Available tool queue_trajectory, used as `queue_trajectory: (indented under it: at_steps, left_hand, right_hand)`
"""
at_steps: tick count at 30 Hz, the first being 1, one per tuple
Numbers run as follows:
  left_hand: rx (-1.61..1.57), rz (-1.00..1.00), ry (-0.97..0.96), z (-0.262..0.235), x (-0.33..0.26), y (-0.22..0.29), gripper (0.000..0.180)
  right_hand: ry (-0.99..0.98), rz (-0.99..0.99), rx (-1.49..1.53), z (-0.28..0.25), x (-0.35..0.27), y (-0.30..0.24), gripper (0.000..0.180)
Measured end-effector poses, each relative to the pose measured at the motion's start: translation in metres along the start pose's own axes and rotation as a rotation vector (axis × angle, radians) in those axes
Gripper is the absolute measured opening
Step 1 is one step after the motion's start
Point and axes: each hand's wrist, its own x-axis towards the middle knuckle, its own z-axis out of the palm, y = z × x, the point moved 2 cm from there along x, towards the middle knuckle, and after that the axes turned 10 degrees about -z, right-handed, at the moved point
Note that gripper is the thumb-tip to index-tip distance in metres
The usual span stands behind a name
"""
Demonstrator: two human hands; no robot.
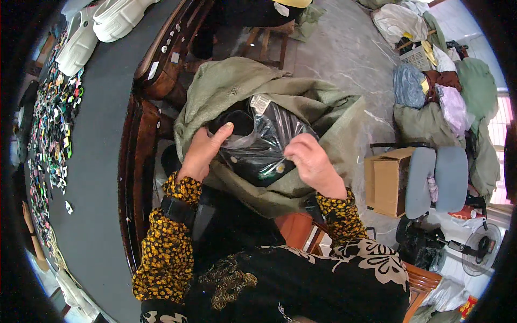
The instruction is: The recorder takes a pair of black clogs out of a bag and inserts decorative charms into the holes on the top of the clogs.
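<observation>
A clear plastic bag (pixel 269 137) with dark, shiny contents lies in the mouth of a large olive-green woven sack (pixel 231 86). A white label (pixel 260 104) shows near the bag's upper edge. On the left side my left hand (pixel 207 148) grips the plastic, its thumb on top and its other fingers partly hidden, beside a dark rounded opening. My right hand (pixel 313 164) pinches a fold of the plastic on the right, with the film pulled into creases between the two hands. What the black things inside are, I cannot make out; a few small coloured spots show on them.
Left of me runs a dark grey table (pixel 97 161) with a brown wooden edge, bearing pale clogs (pixel 78 46) and many small colourful charms (pixel 56 118). At right stand a cardboard box (pixel 385 183), a grey-blue chair (pixel 420 183), a fan (pixel 481 249) and piled sacks (pixel 425 124).
</observation>
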Motion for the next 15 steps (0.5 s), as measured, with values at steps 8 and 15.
queue_trajectory:
  at_steps: [8, 15]
  left_hand:
    - [0.083, -0.009, 0.116, -0.003, 0.007, 0.002, 0.046]
    - [-0.072, 0.030, -0.048, 0.002, -0.001, 0.006, 0.048]
  right_hand:
    - [-0.104, 0.045, 0.043, 0.003, -0.002, -0.005, 0.013]
    - [0.036, 0.271, 0.141, -0.020, -0.018, 0.032, 0.012]
